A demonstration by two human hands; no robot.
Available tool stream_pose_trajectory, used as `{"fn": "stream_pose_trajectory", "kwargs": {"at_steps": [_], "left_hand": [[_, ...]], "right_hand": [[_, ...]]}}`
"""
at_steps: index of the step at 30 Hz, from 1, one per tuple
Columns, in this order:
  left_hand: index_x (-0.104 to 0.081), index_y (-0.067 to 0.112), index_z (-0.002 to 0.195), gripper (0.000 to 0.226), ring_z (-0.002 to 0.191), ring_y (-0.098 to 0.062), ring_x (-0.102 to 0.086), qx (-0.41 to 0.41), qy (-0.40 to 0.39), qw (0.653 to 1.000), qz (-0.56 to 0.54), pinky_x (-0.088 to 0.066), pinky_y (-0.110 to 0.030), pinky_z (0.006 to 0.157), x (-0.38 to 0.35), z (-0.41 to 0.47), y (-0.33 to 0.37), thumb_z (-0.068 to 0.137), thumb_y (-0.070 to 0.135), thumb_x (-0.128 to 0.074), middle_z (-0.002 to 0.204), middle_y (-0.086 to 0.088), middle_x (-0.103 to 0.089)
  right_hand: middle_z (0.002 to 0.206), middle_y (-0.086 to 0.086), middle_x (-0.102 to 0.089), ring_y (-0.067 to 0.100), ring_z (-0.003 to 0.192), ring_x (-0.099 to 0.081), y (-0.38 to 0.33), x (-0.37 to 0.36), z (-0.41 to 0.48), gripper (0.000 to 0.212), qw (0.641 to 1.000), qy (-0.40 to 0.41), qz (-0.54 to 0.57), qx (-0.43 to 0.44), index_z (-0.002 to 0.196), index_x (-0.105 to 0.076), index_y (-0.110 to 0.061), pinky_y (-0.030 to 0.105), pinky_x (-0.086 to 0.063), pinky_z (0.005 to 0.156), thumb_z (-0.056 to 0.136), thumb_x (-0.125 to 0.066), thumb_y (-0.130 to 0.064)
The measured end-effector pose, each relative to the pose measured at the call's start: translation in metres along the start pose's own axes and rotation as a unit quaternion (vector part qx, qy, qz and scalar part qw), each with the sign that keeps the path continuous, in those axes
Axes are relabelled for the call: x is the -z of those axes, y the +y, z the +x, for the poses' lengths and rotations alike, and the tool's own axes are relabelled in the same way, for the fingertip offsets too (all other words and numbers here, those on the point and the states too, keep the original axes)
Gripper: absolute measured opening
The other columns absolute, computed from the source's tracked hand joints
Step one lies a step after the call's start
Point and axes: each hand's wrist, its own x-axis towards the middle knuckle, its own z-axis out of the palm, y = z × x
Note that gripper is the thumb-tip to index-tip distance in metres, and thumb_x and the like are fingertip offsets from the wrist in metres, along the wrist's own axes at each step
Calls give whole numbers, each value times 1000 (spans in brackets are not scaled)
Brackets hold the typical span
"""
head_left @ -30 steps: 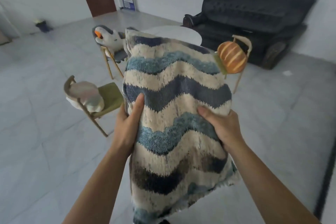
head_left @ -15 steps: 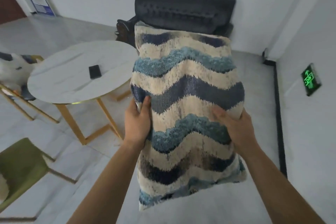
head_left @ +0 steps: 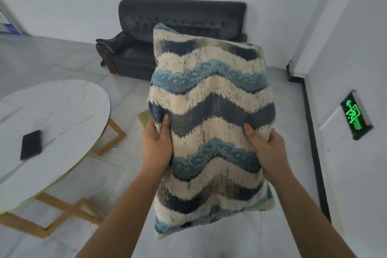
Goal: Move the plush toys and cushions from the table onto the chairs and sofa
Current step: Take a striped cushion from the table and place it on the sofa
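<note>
I hold a large cushion [head_left: 211, 98] with cream, teal and navy zigzag bands upright in front of me. My left hand [head_left: 157, 144] grips its left edge, thumb on the front. My right hand [head_left: 265, 148] grips its right edge the same way. Behind the cushion stands a black tufted sofa [head_left: 138, 52] against the white wall; the cushion hides the sofa's right half. The round white marble table [head_left: 62, 111] on gold legs is at my left.
A black phone [head_left: 31, 144] lies on the table. A green chair corner [head_left: 144, 117] peeks out left of the cushion. A green exit sign [head_left: 356, 117] glows low on the right wall. Grey tiled floor lies between me and the sofa.
The view has swung right and moved forward: the chairs with plush toys have left the frame and the sofa is nearer and centred. Both hands keep their grip on the cushion.
</note>
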Motion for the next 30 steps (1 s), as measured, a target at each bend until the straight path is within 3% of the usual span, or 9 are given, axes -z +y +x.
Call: {"fn": "stream_pose_trajectory", "kwargs": {"at_steps": [3,7,13,18,22,24,26,28,30], "left_hand": [[-62,15,120,23,80,10,-64,2,28,1000,-2,-45,-5,66,-30,64,0,106,29,-50,101,6,-71],[-63,14,121,30,95,-23,-68,19,60,998,-14,-48,-19,71,-80,154,-27,105,36,-50,103,-8,-73],[-64,27,119,20,89,14,-64,56,56,995,-63,-53,-15,78,-173,305,-55,106,32,-51,99,21,-70],[-64,14,110,27,82,-9,-63,89,-3,995,-51,-43,-2,65,-257,432,-33,105,37,-51,94,1,-68],[-57,35,90,16,98,-19,-65,84,-44,995,-36,-53,-40,92,-327,512,-28,102,46,-54,104,-5,-68],[-59,32,91,18,93,-29,-68,72,-52,996,-27,-55,-40,81,-366,556,-37,102,45,-54,92,-11,-68],[-63,15,94,28,78,-36,-63,71,-57,995,-26,-48,-22,60,-405,598,-45,104,39,-53,78,-23,-61],[-62,2,99,35,65,-35,-54,91,-42,995,-19,-40,-14,51,-440,639,-54,106,34,-51,65,-17,-54],[-62,11,101,27,68,-23,-64,117,-32,992,-16,-50,-24,60,-470,680,-65,106,34,-49,65,2,-64]], "right_hand": [[102,-2,-79,20,94,-76,-13,-19,80,80,999,-26,-15,-11,112,-68,-13,50,-61,89,52,-84,-63],[102,-1,-79,21,94,-76,-11,-41,193,85,999,-40,-30,-14,115,-67,-12,50,-62,87,47,-87,-59],[88,-16,-80,9,83,-77,-22,-80,359,45,997,-53,-50,-19,100,-71,-27,34,-60,79,62,-82,-47],[81,-14,-79,10,76,-77,-55,-86,482,39,998,-3,-51,-29,94,-69,-24,30,-58,69,64,-81,-45],[88,-7,-80,11,77,-77,-64,-74,572,46,998,44,-31,-44,97,-70,-24,32,-59,71,58,-84,-43],[88,-8,-80,12,78,-77,-60,-71,627,47,997,53,-26,-43,98,-70,-24,31,-60,69,57,-85,-40],[88,-10,-79,11,77,-77,-54,-71,685,46,998,45,-21,-39,100,-69,-24,29,-61,66,58,-84,-35],[87,-12,-80,9,77,-77,-46,-76,747,45,999,29,-23,-39,101,-69,-24,30,-61,67,59,-84,-32],[88,-13,-80,8,79,-77,-40,-83,811,43,999,5,-32,-39,100,-70,-25,30,-61,70,60,-85,-30]]}}
